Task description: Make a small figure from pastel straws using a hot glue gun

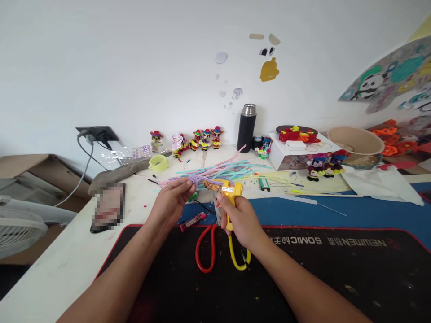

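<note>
My right hand (240, 215) is wrapped round the handle of a yellow glue gun (230, 192), whose brown-stained nozzle (211, 185) points left. My left hand (175, 199) pinches a light purple pipe cleaner (193, 180), curled at the fingertips, close to the nozzle. Whether nozzle and pipe cleaner touch, I cannot tell. Below the hands, scissors with one red handle (206, 251) and one yellow handle lie on the black mat (161, 282); their blades are partly hidden by my right hand. A small pink packet (193, 222) lies between my hands.
Pastel pipe cleaners (215, 170) lie piled behind my hands. Several small fuzzy figures (205, 140), a black flask (247, 128) and a white box (296, 152) stand along the wall. Yellow tape (158, 163), a blurred phone-like object (108, 207) and a fan (20, 224) are at left.
</note>
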Available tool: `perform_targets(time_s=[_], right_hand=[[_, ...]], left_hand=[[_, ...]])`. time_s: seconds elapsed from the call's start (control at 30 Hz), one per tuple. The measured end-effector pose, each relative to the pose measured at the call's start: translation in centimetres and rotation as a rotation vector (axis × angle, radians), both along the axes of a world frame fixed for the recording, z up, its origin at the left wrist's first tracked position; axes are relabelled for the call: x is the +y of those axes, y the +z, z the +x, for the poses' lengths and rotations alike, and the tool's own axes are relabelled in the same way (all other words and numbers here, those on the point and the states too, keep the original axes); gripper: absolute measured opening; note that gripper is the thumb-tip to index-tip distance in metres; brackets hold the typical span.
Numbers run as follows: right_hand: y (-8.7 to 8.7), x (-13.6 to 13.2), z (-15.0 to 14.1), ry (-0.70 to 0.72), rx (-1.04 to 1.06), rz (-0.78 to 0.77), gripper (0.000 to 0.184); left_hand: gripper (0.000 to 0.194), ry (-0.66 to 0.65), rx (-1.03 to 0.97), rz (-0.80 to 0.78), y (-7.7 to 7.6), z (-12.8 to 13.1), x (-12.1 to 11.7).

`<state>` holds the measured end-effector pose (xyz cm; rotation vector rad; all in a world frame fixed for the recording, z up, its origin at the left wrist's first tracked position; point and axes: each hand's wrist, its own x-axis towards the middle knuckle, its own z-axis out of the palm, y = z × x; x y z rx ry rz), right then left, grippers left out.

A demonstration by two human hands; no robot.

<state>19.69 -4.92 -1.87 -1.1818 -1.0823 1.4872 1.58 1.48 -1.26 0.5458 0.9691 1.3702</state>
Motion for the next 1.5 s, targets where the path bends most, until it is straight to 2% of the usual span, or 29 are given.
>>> perform_targets(time_s=[0.33,0.53,0.63,0.77,0.9,1.07,1.13,1.3,1.4,1.5], right_hand=[[-0.2,0.7,0.6,-0.094,0.061,-0.005,0.057],[-0.5,0.2,2.3,-0.136,-0.058,0.044,0.059],[-0.4,-0.8,4.0,-0.142,-0.266,0.093,0.061],[0.0,-2.3,7.2,-0.146,-0.764,0.202,0.063],[0.8,-3.4,9.9,-0.081,-1.162,0.284,0.043],[1.6,-4.1,11.2,0.05,-1.487,0.156,0.045],[1.7,-4.3,11.4,0.113,-1.493,0.152,0.044],[2.7,-4.7,12.0,0.266,-1.34,0.206,0.04],[3.6,-4.5,12.2,0.254,-1.254,0.241,0.039],[4.1,-3.7,11.8,0.159,-1.18,0.272,0.04]], left_hand=[[0.013,-0.007,-0.002,0.011,-0.1,-0.2,0.2],[0.019,-0.064,-0.01,0.064,-0.7,-0.3,0.2],[0.026,-0.085,-0.015,0.084,-0.9,-0.4,0.2],[0.033,-0.066,-0.027,0.097,-0.8,-0.4,0.3],[0.035,-0.05,-0.028,0.089,-0.6,-0.4,0.2],[0.032,-0.107,0.004,0.115,-0.6,-0.4,0.0],[0.032,-0.11,0.019,0.132,-0.7,-0.3,-0.1],[0.035,-0.115,0.052,0.155,-0.7,-0.1,-0.2],[0.035,-0.132,0.081,0.156,-0.7,0.0,-0.3],[0.034,-0.171,0.136,0.174,-0.8,0.1,-0.5]])
